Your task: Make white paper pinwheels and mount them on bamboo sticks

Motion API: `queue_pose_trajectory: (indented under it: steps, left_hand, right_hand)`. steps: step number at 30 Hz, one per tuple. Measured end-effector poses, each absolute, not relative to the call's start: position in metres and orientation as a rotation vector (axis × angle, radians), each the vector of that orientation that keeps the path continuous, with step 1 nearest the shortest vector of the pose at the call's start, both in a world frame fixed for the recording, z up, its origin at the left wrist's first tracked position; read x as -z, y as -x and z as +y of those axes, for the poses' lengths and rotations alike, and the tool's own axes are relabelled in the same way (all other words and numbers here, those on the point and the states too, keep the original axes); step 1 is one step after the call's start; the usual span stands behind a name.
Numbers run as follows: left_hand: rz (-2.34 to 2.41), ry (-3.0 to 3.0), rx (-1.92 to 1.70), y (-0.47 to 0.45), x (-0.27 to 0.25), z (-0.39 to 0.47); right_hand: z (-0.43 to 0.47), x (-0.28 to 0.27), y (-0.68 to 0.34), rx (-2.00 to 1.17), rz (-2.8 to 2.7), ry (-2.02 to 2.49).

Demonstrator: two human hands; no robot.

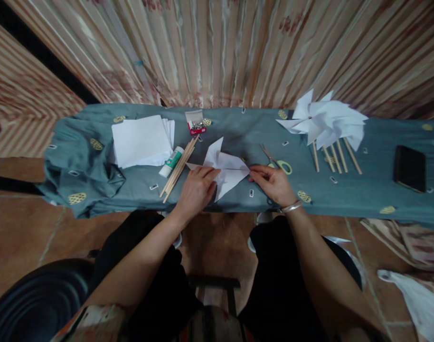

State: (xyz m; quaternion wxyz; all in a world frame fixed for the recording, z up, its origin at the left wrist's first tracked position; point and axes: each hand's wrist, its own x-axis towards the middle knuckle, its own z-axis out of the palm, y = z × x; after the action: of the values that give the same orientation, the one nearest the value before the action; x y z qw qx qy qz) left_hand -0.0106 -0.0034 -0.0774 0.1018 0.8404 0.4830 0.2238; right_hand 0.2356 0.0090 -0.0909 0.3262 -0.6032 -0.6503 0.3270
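A white paper pinwheel [228, 178] lies near the front of the cloth-covered table, its corners folded in toward the middle. My left hand [199, 187] presses on its left side, fingertips close to the centre, fingers closed on the paper. At the right tip my right hand [272, 184] pinches a corner between thumb and finger; a silver bracelet circles that wrist. Scissors [284, 166] with pale green handles rest just beyond my right hand. Left of the pinwheel lie several thin wooden sticks [179, 171] and a green-and-white glue stick [172, 162].
A stack of white paper [142, 142] sits on the left of the table [238, 124]. Behind the sticks stands a small open red box [196, 124] of metal pins. Finished pinwheels on sticks [327, 121] are piled at the right, near a black wallet-like object [410, 168].
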Motion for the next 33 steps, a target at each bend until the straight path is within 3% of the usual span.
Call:
queue_pose_trajectory:
  steps: [12,21,33]
  left_hand:
    - [1.570,-2.344,-0.649,0.019,0.085,0.010]
    - [1.587,-2.216,-0.736,0.019,0.096,0.014]
    - [1.613,-2.140,-0.712,0.019,0.094,0.015]
  right_hand:
    - [-0.002,0.082,-0.224,-0.190,-1.759,1.663]
    - [-0.024,0.092,-0.186,-0.241,-2.117,1.355]
    - [-0.025,0.094,-0.159,-0.232,-2.342,1.447]
